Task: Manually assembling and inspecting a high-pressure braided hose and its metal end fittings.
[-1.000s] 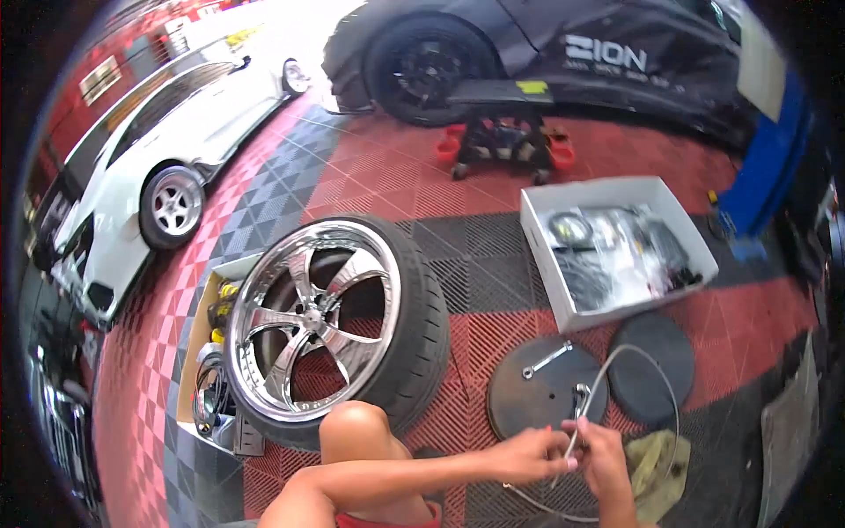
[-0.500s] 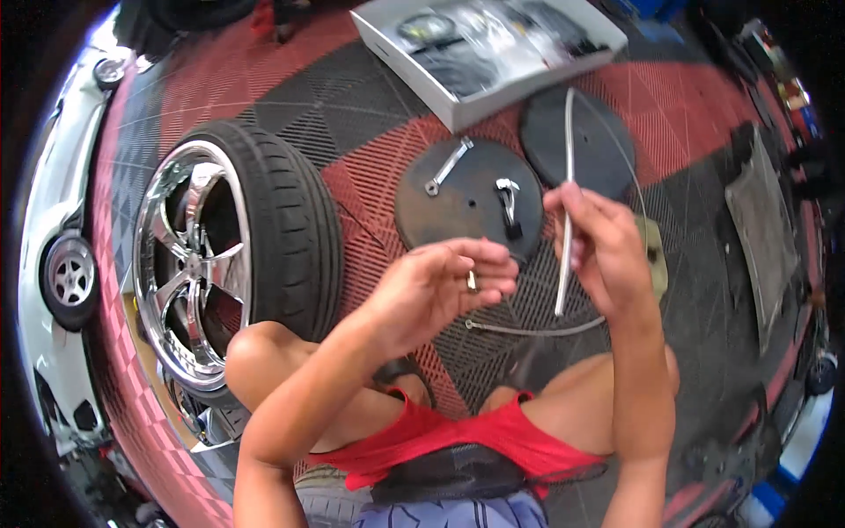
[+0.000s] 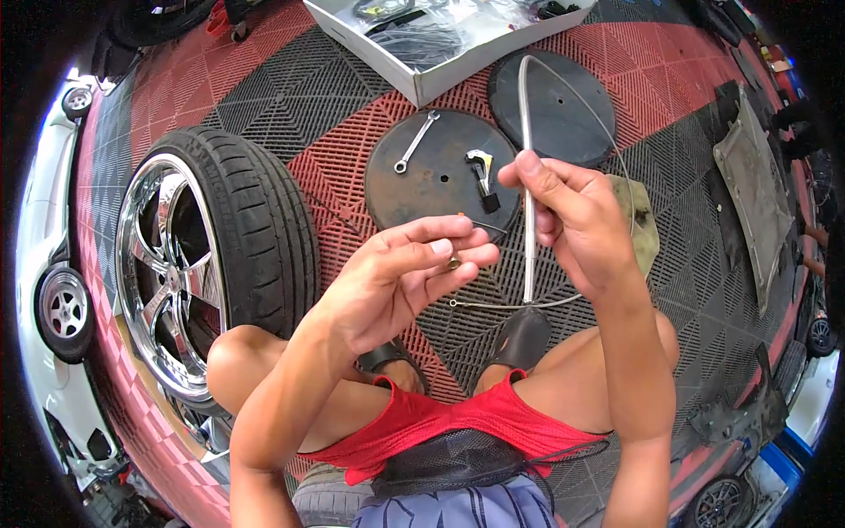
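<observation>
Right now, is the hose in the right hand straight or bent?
Bent: the silvery hose runs up past the right hand, then turns over at its top and curves away downward.

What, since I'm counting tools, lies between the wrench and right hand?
Head view: a black-ended tool lies on a round plate, between the wrench and right hand.

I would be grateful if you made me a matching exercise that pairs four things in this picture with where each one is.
Things:
1. silvery hose
2. wrench
3. chrome wheel
4. white box

Places:
A. beside the left knee
B. at the top of the view, beyond the round plates
C. lying on the round plate nearer the wheel
D. gripped between the right hand's thumb and fingers

Right pairs: 1-D, 2-C, 3-A, 4-B
</observation>
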`<state>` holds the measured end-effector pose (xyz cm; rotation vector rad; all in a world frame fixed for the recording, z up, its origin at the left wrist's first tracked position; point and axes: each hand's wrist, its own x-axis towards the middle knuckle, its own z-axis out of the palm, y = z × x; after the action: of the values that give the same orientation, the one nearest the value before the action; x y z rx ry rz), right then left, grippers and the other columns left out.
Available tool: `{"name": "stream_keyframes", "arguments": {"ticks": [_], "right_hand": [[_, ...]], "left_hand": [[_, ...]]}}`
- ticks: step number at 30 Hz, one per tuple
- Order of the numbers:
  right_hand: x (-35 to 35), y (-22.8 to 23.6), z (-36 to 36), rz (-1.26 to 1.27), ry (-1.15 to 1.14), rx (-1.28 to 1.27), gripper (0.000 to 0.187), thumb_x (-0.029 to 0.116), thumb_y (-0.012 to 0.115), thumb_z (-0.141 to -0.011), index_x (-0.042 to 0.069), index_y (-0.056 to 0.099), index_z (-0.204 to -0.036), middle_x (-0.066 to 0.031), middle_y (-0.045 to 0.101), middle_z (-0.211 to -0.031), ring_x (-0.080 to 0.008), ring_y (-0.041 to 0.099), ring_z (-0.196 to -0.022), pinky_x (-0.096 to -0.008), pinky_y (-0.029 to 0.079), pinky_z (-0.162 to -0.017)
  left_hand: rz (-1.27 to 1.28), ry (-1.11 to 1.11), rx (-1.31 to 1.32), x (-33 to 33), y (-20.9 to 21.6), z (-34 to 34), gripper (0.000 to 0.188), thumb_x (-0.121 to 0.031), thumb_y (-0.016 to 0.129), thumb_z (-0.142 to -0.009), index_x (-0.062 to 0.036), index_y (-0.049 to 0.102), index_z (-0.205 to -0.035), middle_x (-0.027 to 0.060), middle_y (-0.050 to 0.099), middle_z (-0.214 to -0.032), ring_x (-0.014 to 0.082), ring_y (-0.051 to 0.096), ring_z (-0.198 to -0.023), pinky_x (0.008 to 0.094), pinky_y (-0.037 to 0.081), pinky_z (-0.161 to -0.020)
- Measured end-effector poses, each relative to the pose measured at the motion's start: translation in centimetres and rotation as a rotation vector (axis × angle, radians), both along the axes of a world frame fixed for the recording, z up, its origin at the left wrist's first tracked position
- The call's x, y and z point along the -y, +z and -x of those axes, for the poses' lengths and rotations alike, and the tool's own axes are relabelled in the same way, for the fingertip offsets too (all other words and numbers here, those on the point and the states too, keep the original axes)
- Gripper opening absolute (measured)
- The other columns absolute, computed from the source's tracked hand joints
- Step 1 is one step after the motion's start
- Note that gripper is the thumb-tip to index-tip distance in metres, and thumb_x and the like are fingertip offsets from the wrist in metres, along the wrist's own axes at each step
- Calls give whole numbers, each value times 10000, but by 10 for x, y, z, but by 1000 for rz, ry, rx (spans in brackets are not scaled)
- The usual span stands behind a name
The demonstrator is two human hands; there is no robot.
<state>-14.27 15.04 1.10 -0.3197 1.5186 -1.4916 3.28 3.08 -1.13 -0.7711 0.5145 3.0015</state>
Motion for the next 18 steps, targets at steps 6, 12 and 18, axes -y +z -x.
{"name": "stream_keyframes", "arguments": {"ticks": [6,12,18], "right_hand": [[2,-9,2,36,51,59,351,335,641,-930,-11,697,-919,70,437,-570,-16,357,-499,-194,264,-460],[6,-7,0,46,45,60,348,343,650,-924,0,708,-899,69,473,-603,-13,366,-518,-191,270,-467],[8,-18,-5,54,41,-5,378,373,657,-912,-1,714,-905,52,509,-634,-15,371,-537,-196,282,-472]], "left_hand": [[32,3,56,0,-3,-3,371,-52,687,-857,40,533,-1181,155,648,-1080,220,676,-949,258,600,-787],[375,-395,83,-3,11,1,522,-51,821,-716,41,558,-1157,136,702,-941,235,708,-819,323,584,-751],[291,-371,97,-11,11,6,548,-103,819,-734,53,545,-1182,152,700,-969,250,701,-884,333,592,-762]]}}
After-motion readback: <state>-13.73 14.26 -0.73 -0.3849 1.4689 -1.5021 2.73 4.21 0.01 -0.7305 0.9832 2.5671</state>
